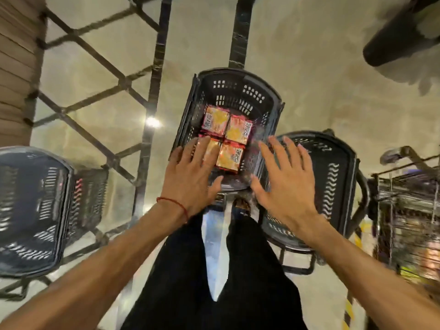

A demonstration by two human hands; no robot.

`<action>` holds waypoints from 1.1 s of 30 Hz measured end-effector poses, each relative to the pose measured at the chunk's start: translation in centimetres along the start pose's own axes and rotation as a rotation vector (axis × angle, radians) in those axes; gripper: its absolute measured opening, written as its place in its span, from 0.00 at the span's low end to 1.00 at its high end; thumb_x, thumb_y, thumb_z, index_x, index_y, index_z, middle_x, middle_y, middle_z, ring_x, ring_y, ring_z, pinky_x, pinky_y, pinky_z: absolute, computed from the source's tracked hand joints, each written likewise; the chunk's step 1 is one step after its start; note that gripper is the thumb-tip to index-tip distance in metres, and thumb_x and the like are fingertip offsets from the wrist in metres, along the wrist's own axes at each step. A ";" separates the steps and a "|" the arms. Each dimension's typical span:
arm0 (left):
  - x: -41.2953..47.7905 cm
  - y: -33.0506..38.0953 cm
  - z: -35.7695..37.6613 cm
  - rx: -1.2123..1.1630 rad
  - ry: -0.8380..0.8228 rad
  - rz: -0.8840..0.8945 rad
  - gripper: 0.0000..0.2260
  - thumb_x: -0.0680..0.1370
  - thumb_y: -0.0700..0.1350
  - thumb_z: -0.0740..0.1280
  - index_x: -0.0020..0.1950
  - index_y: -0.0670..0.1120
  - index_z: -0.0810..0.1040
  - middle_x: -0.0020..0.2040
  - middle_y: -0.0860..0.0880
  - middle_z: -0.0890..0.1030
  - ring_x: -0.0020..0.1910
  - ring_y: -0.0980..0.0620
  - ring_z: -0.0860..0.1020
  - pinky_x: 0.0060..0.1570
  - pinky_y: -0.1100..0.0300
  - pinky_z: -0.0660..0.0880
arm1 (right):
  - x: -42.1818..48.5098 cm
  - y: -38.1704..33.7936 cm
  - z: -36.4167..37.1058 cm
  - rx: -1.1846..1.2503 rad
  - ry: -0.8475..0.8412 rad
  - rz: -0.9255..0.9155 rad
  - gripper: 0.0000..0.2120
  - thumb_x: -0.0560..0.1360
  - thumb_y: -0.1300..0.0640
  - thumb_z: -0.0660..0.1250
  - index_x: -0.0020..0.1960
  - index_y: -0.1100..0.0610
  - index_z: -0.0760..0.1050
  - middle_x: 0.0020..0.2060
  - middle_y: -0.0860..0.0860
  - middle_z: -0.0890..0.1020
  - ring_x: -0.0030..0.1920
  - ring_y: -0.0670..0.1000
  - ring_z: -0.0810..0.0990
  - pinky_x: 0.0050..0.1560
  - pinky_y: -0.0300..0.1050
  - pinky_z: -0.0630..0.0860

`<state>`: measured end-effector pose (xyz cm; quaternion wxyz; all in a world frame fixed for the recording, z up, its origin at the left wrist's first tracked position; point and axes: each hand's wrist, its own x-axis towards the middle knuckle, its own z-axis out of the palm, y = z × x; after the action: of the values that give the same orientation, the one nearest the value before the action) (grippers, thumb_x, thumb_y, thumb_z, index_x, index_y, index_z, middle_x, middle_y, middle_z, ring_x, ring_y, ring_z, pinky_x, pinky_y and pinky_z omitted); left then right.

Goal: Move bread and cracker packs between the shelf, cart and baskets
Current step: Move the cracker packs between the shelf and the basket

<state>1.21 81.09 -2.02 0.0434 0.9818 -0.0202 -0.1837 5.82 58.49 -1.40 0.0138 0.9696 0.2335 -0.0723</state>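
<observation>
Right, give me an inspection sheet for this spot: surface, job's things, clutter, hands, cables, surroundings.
Surface: pale glossy floor, baskets standing on it.
Job's things: four packs, two by two, in the middle basket; left basket and right basket blurred, no packs seen.
Clutter: nothing seen.
Hands: left hand open, fingers over the near-left pack; right hand open over the middle basket's right rim.
Cables: nothing seen.
Surroundings: wire cart at right, dark lattice frame at left.

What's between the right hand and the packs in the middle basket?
Nothing visible. The right hand hovers open over the right rim of the basket; the packs lie uncovered in it. The left hand overlaps only the near-left pack.
</observation>
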 end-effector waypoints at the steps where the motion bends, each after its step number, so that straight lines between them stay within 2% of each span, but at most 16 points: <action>1: 1.2 -0.9 0.8 -0.003 -0.001 0.036 0.32 0.79 0.61 0.61 0.80 0.48 0.63 0.79 0.44 0.64 0.77 0.41 0.63 0.72 0.41 0.63 | 1.1 -0.3 1.1 0.000 -0.004 0.006 0.34 0.81 0.39 0.58 0.82 0.54 0.63 0.79 0.56 0.67 0.81 0.60 0.61 0.81 0.62 0.55; 5: 6.1 -3.8 4.8 0.009 -0.042 0.141 0.31 0.79 0.59 0.62 0.79 0.48 0.61 0.79 0.43 0.64 0.77 0.41 0.62 0.73 0.41 0.64 | 4.9 -0.4 6.2 -0.011 -0.041 -0.001 0.34 0.81 0.38 0.58 0.82 0.54 0.63 0.80 0.55 0.67 0.81 0.60 0.60 0.81 0.61 0.53; 8: 9.6 -4.9 8.5 0.041 -0.102 0.149 0.30 0.81 0.60 0.57 0.80 0.48 0.59 0.81 0.44 0.61 0.79 0.42 0.59 0.74 0.42 0.63 | 7.5 0.6 10.6 0.007 -0.040 -0.019 0.33 0.80 0.40 0.61 0.81 0.55 0.65 0.79 0.55 0.69 0.80 0.60 0.62 0.81 0.61 0.54; 11: 12.8 -5.5 12.9 0.006 -0.142 0.114 0.30 0.81 0.61 0.54 0.80 0.49 0.60 0.81 0.44 0.60 0.79 0.42 0.58 0.74 0.43 0.62 | 10.3 1.7 15.4 0.035 -0.046 -0.038 0.31 0.81 0.41 0.62 0.79 0.55 0.68 0.77 0.56 0.72 0.79 0.60 0.65 0.81 0.59 0.55; 15: 16.8 -5.7 19.1 -0.033 -0.148 0.055 0.29 0.81 0.61 0.57 0.79 0.49 0.63 0.80 0.45 0.64 0.78 0.42 0.61 0.72 0.43 0.64 | 13.9 3.0 22.0 0.011 -0.050 -0.072 0.31 0.82 0.39 0.58 0.78 0.55 0.70 0.76 0.55 0.73 0.78 0.60 0.68 0.79 0.61 0.60; 18: 19.9 -5.7 23.0 -0.041 -0.148 0.009 0.29 0.81 0.62 0.55 0.78 0.50 0.64 0.79 0.46 0.64 0.78 0.43 0.62 0.70 0.44 0.66 | 16.8 3.9 26.8 0.033 -0.073 -0.079 0.31 0.82 0.37 0.53 0.78 0.54 0.70 0.76 0.54 0.73 0.78 0.59 0.67 0.80 0.59 0.57; 21: 22.9 -6.0 26.6 -0.055 -0.158 -0.018 0.29 0.80 0.62 0.53 0.78 0.51 0.65 0.79 0.47 0.64 0.77 0.44 0.62 0.69 0.44 0.66 | 19.9 5.1 31.3 0.059 -0.107 -0.118 0.33 0.80 0.38 0.60 0.80 0.54 0.67 0.78 0.54 0.71 0.79 0.60 0.66 0.79 0.61 0.58; 24: 25.5 -6.3 29.5 -0.095 -0.165 -0.049 0.28 0.79 0.60 0.56 0.76 0.50 0.67 0.76 0.46 0.67 0.76 0.44 0.63 0.67 0.44 0.68 | 22.9 6.2 34.7 0.081 -0.141 -0.118 0.35 0.77 0.40 0.63 0.79 0.55 0.67 0.77 0.55 0.71 0.79 0.60 0.65 0.79 0.62 0.58; 28: 28.2 -6.9 31.9 -0.142 -0.169 -0.077 0.28 0.79 0.60 0.61 0.77 0.49 0.66 0.75 0.46 0.67 0.75 0.44 0.63 0.65 0.40 0.70 | 27.2 6.7 38.8 0.104 -0.276 -0.073 0.37 0.76 0.41 0.67 0.80 0.57 0.64 0.75 0.56 0.70 0.79 0.60 0.64 0.80 0.59 0.58; 33: 30.1 -7.0 33.2 -0.162 -0.179 -0.118 0.27 0.80 0.60 0.60 0.76 0.50 0.65 0.75 0.47 0.66 0.75 0.46 0.62 0.66 0.42 0.71 | 31.2 7.5 43.4 0.227 -0.517 0.038 0.45 0.76 0.43 0.74 0.83 0.56 0.54 0.80 0.54 0.63 0.80 0.57 0.59 0.81 0.55 0.57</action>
<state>17.38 83.76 -44.28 0.1097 0.9542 0.0487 -0.2740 30.88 63.25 -48.99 -0.0346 0.9185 0.1945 -0.3426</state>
